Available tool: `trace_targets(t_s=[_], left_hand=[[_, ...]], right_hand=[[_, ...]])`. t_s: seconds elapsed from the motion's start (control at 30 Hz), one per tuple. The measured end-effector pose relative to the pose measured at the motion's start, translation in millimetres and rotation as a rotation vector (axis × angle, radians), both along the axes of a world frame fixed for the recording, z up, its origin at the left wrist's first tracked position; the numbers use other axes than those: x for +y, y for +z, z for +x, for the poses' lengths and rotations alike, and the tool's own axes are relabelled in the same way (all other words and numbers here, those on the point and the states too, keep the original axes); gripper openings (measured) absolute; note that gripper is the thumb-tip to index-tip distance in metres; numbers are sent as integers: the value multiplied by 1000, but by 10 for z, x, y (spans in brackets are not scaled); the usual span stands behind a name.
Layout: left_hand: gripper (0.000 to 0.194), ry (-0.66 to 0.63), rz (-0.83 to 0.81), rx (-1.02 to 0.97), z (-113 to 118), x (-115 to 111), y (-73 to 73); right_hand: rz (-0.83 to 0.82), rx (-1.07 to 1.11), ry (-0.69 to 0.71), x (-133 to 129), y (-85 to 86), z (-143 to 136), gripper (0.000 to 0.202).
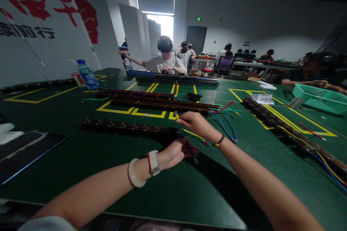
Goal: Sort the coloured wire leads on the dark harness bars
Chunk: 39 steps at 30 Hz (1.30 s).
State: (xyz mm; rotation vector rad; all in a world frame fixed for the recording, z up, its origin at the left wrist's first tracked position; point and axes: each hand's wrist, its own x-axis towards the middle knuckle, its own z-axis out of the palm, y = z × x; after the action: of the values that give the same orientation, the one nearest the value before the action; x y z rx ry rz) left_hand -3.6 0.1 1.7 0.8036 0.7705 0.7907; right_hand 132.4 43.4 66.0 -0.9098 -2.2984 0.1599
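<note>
My right hand (193,122) pinches the end of a yellow wire with a metal ring terminal (175,114), held above the table. Lower down, my left hand (177,153) is at the right end of a long, thin bundle of dark bars (130,125). A blue wire (192,150) with a ring terminal (196,161) runs through the fingers of this hand, which are partly in shadow. Another yellow wire with a red-sleeved tip (207,143) lies on the table to the right, apart from both hands.
Behind lie longer bar bundles (157,99) with loose blue wires (226,126). Another bundle (287,133) runs along the right, near a green basket (320,97). A dark tablet-like slab (32,151) and a water bottle (87,74) are at left. A person (166,57) sits opposite.
</note>
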Motion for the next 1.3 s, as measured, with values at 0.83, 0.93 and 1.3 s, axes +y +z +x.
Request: trace_targets(t_s=[0.83, 0.93, 1.3], left_hand=[[26, -112, 42, 111, -23, 25, 42], [25, -217, 93, 350, -68, 32, 153], [35, -564, 679, 1458, -212, 111, 510]], right_hand=[[-503, 105, -66, 186, -706, 416, 42], [-571, 116, -49, 184, -828, 442, 47], [-580, 162, -54, 197, -843, 433, 44]])
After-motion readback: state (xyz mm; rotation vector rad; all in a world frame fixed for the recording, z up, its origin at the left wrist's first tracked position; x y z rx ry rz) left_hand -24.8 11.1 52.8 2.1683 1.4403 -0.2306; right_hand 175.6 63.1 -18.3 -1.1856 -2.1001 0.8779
